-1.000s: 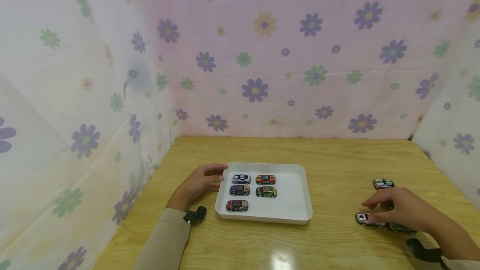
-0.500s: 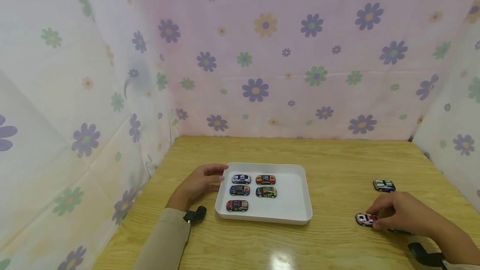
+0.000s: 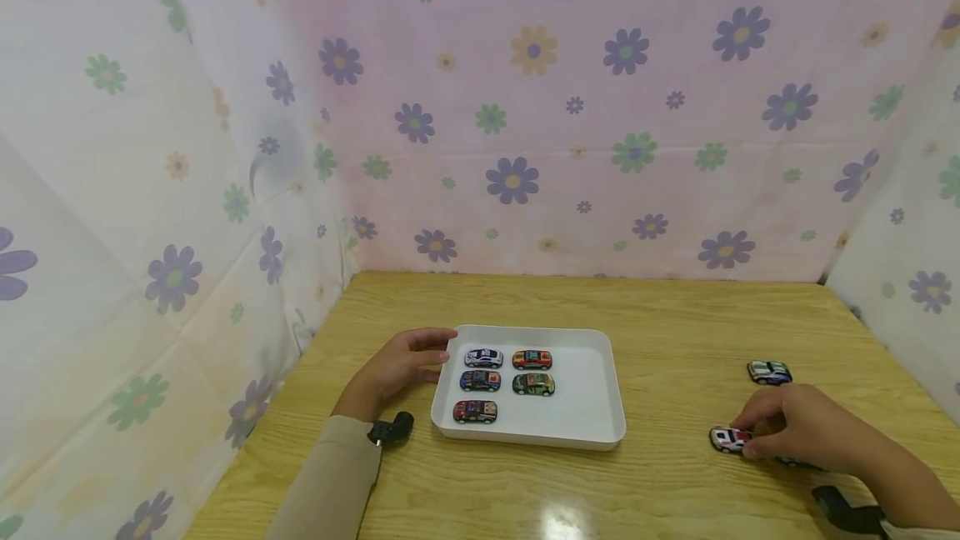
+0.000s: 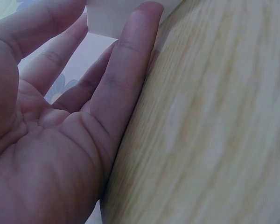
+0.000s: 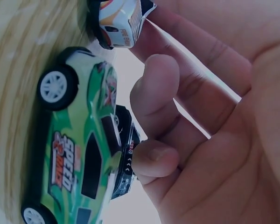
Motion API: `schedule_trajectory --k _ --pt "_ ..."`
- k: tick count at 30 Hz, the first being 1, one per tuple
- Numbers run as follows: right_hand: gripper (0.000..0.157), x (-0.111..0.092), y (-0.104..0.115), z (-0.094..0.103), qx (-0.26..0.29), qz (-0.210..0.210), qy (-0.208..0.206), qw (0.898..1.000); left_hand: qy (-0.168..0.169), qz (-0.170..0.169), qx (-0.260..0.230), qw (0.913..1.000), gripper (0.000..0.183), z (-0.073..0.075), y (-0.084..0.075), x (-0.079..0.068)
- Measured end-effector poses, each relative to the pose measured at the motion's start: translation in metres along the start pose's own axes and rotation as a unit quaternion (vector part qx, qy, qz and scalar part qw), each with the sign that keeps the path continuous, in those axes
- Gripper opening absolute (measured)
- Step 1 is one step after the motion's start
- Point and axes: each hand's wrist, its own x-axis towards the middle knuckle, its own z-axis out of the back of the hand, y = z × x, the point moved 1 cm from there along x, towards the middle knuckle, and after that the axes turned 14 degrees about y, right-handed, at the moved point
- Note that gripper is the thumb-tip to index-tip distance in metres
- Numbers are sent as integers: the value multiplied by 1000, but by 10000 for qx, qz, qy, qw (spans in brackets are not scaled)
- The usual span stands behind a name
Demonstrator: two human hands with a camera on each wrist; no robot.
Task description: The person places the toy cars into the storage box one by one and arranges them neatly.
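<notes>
My right hand [image 3: 813, 432] pinches a white and red toy car [image 3: 727, 439] between thumb and fingers on the table's right side. The rear of this toy car [image 5: 119, 23] shows at the top of the right wrist view. Beside the hand stands a green toy car [image 5: 79, 140] with "Speed Race" lettering, mostly covered in the head view. My left hand [image 3: 393, 369] touches the left side of a white tray [image 3: 581, 419], its fingers extended. In the left wrist view, a fingertip [image 4: 149, 11] lies against the tray's outer wall [image 4: 107, 18].
Several toy cars stand in the tray, among them a red and black one [image 3: 475, 412] and a green one [image 3: 533, 384]. A green and white toy car [image 3: 769, 372] stands behind my right hand. A black toy car [image 5: 125, 158] shows behind the green one.
My right hand has come down over the white and red toy car, and its thumb and fingers have closed on it. The left hand and tray stay in place.
</notes>
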Motion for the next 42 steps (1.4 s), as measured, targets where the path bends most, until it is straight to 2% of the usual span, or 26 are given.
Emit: schedule_trajectory --k 6,15,24,34,42 --pt "19 3 0 -2 -51 68 -82 9999 -20 -4 23 10000 46 -1 -1 0" --pt "20 8 4 -4 -71 -86 -60 9999 1 -38 92 10000 46 0 0 0" --pt "18 15 10 -4 249 -75 112 9996 34 8 5 10000 48 1 0 1" --pt "16 20 14 -7 55 55 -48 10000 19 4 6 10000 46 1 0 1" --pt "18 26 18 -3 102 -58 148 9998 2 26 -49 10000 45 2 1 0"
